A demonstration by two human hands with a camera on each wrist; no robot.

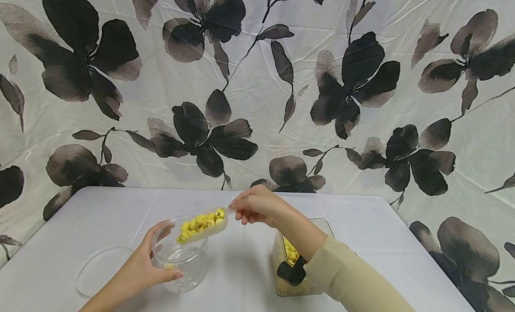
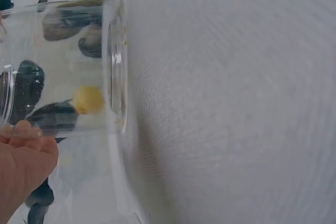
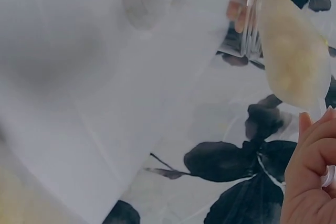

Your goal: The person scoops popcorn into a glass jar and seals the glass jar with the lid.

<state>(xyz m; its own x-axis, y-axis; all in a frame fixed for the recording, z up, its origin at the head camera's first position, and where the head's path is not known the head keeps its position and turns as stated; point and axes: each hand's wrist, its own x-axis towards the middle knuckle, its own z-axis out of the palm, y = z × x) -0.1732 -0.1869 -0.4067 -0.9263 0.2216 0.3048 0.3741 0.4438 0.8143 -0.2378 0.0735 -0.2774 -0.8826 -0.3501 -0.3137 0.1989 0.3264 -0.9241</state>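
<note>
My left hand (image 1: 150,260) grips a clear round plastic jar (image 1: 193,271) by its side, thumb in front and fingers behind. Inside it, near the bottom, a yellow popcorn piece (image 2: 88,100) shows in the left wrist view. My right hand (image 1: 259,205) pinches the handle of a translucent scoop (image 1: 219,225). Yellow popcorn (image 1: 201,224) fills the scoop, which tilts down to the left over the jar's open mouth. In the right wrist view the scoop's pale underside (image 3: 294,61) hangs beyond my fingertips.
A clear rectangular container (image 1: 299,288) with more popcorn stands at the right, partly under my right forearm. A clear round lid (image 1: 86,274) lies left of the jar on the white table (image 1: 362,240). Behind hangs a floral cloth (image 1: 277,102).
</note>
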